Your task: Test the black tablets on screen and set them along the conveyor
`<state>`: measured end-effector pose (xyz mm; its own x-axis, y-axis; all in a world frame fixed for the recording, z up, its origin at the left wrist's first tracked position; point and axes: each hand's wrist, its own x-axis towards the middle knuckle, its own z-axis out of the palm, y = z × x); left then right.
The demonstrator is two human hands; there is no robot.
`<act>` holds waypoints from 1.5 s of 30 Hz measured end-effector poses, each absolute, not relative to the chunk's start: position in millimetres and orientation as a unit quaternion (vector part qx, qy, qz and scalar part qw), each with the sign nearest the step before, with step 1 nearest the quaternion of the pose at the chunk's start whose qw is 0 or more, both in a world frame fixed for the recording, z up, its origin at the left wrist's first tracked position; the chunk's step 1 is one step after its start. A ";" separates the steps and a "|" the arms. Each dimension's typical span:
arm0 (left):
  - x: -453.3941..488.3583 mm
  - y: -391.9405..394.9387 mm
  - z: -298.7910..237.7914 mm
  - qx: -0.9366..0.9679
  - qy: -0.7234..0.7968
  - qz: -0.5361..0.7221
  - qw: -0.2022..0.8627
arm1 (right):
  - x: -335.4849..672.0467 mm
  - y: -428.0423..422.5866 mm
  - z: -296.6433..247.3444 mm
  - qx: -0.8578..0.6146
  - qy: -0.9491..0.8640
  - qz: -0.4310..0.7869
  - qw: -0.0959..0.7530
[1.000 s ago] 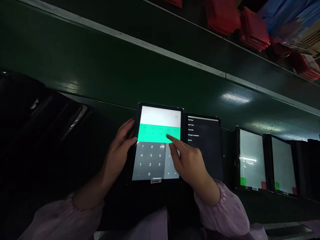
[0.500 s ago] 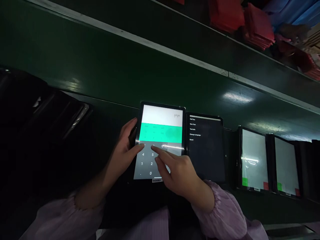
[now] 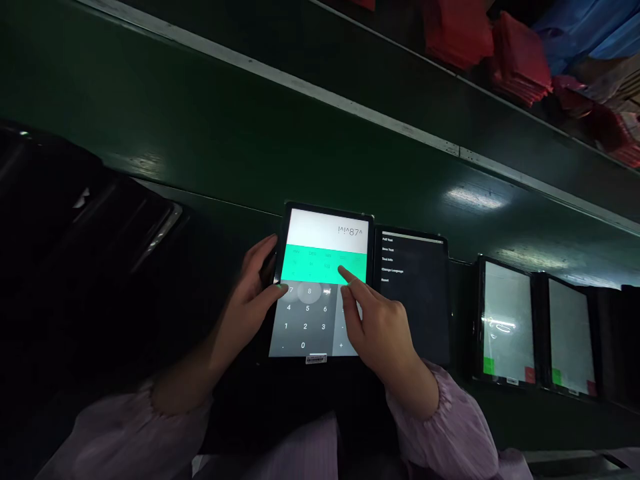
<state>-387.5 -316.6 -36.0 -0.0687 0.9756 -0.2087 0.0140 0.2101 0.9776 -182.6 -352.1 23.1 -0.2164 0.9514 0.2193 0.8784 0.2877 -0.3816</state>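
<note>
A lit tablet (image 3: pixel 325 230) lies in front of me with a calculator on its screen: a white display on top, a green band and a grey number pad below. My left hand (image 3: pixel 250 297) grips its left edge, thumb over the front by the 7 key, the other fingers along the side. My right hand (image 3: pixel 383 327) holds nothing; its index finger is stretched out to the green band and the thumb stands apart. Whether the fingertip touches the glass I cannot tell. Against the right side rests a second tablet (image 3: pixel 415 307) showing a dark text menu.
Farther right lie a tablet (image 3: pixel 509 313) and another tablet (image 3: pixel 571 333), both with pale screens and green and red corners. Dark stacked devices (image 3: pixel 135 220) stand at left. Red packets (image 3: pixel 523 57) sit on the raised ledge (image 3: pixel 350 107) behind.
My right index finger has moved up and right from the number pad to the green band. More characters, including 8 and 7, appear on the display. The left hand keeps its hold.
</note>
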 end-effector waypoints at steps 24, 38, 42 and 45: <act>-382.7 -308.6 -42.7 0.437 0.535 0.552 0.467 | -104.9 -347.4 39.1 -0.698 -0.676 0.036 0.234; -369.0 -257.8 -49.5 0.474 0.577 0.526 0.408 | -82.6 -364.0 43.1 -0.682 -0.643 0.064 0.343; -368.3 -257.3 -46.9 0.454 0.582 0.531 0.416 | -78.6 -368.3 44.2 -0.685 -0.637 0.072 0.347; -368.7 -259.0 -44.3 0.438 0.578 0.547 0.418 | -77.4 -368.6 45.5 -0.669 -0.669 0.065 0.318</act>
<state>-368.7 -259.0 -44.3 -0.2664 0.9639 -0.0045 0.0487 0.0181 0.9986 -77.4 -368.6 45.5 0.0970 0.9359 0.3387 0.8529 0.0973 -0.5130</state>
